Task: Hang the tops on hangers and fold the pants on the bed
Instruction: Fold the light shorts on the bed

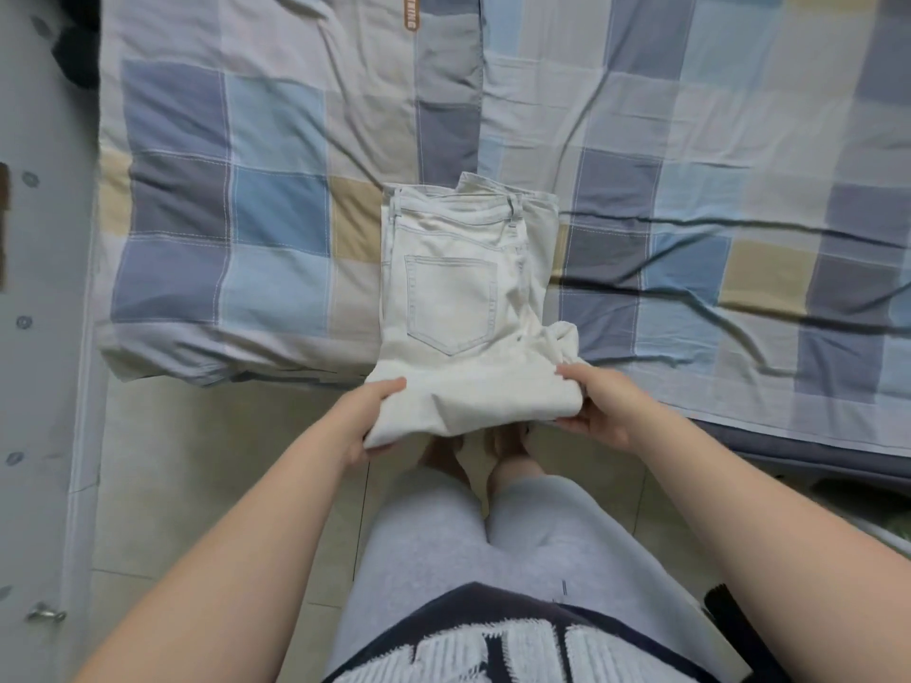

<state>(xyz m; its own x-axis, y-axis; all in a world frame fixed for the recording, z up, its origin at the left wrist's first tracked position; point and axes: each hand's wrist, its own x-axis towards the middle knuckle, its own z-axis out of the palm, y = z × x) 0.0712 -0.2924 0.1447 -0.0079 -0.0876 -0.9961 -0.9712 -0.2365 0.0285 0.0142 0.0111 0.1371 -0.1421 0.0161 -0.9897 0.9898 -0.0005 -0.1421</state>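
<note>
A dark top [473,608] with tufted white lettering sits closest, above soft grey sweatpants [522,534]; two bare forearms reach forward from there. The left hand [367,421] grips the near left corner of the folded pants [458,288], thumb on top and fingers curled beneath; the right hand [604,406] clasps the near right corner the same way. The pants are pale, almost white washed denim, folded into a thick rectangle with the stitched back pocket up and the waistband at the far end; they lie on the bed [276,204], the near fold lifted past its edge. The cover is creased cotton patchwork in blue, grey and beige squares; pale glossy tiles [197,460] lie below; a grey panel [39,288] stands at the left.
</note>
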